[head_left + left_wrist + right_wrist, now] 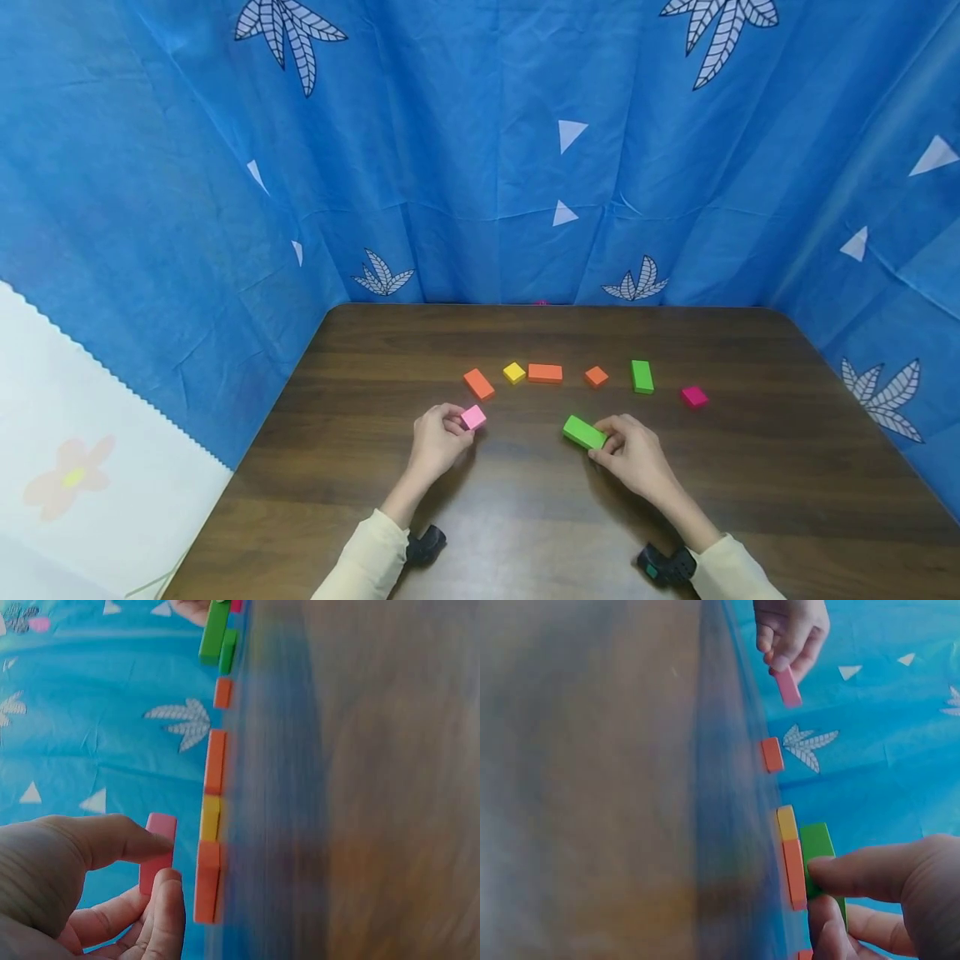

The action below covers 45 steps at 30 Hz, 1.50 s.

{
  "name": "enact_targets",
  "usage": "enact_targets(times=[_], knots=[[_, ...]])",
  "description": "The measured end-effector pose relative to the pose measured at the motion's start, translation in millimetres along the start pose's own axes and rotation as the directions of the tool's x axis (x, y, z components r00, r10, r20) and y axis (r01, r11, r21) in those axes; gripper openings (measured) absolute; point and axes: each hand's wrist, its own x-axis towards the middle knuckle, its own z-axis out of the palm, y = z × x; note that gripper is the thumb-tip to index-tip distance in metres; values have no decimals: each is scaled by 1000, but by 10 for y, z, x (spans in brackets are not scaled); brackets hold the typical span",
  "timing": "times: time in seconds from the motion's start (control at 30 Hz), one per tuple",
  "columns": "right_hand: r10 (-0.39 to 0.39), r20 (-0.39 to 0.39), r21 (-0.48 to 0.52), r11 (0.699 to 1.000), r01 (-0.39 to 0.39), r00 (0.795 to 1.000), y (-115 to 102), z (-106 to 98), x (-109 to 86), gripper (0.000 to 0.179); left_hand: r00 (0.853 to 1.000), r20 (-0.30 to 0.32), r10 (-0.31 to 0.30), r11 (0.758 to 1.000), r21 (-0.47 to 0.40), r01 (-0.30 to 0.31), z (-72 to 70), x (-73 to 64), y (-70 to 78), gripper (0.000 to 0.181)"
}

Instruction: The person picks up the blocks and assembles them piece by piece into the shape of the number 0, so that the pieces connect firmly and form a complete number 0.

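Observation:
Between thumb and fingers, my left hand [438, 437] pinches a pink block [473, 417], held above the table; the left wrist view shows the same pink block [158, 853] upright in the grip. My right hand [634, 452] pinches one end of a long green block [584, 432], also raised off the tabletop. In the right wrist view this green block [819, 859] has the thumb against its face. Just beyond the left hand lies an orange block [478, 384]. A second green block [642, 377] lies on the table beyond the right hand.
On the brown wooden table [525, 533], a yellow block [513, 372], a long orange block [545, 373], a small orange block [596, 377] and a magenta block [694, 397] lie in a loose row. A blue patterned curtain [465, 150] hangs behind the table's far edge.

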Motion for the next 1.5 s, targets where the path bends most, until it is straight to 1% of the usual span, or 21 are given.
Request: enact_targets(times=[0.13,0.17,0.3,0.4,0.5,0.67,0.77,0.93,1.13,1.27,1.37,1.5], knots=[[-28,40,33,999,27,999,-45,3,-78,31,998,49,32,999,-11,-32,40,-69,65,26],[-37,54,42,999,34,998,-56,3,-96,31,998,61,33,999,-15,-32,47,-84,77,26],[-85,115,73,994,77,990,-91,4,-167,31,993,104,56,998,-16,-55,81,-142,110,26],[-146,160,114,985,129,976,-104,1,-217,31,988,142,67,998,-25,-64,109,-187,121,27],[-210,196,160,971,180,958,-113,-4,-262,30,982,173,77,997,-37,-71,137,-234,133,27],[-266,254,204,954,217,930,-132,-8,-301,29,971,207,121,992,-63,-110,193,-304,144,25],[-280,285,208,952,226,917,-135,2,-307,29,961,236,144,989,-61,-134,228,-342,146,23],[-281,330,197,954,225,901,-130,28,-311,28,947,269,173,985,-55,-164,262,-399,167,21],[-283,373,208,954,218,883,-124,57,-327,28,936,311,167,986,-43,-162,271,-444,196,22],[-292,385,213,951,223,876,-117,78,-332,29,926,340,167,986,-30,-167,276,-467,201,23],[-296,386,215,950,226,874,-115,89,-332,29,919,355,170,985,-23,-174,279,-477,203,23],[-302,378,212,949,235,875,-118,95,-331,30,917,359,173,984,-15,-179,281,-480,206,23]])
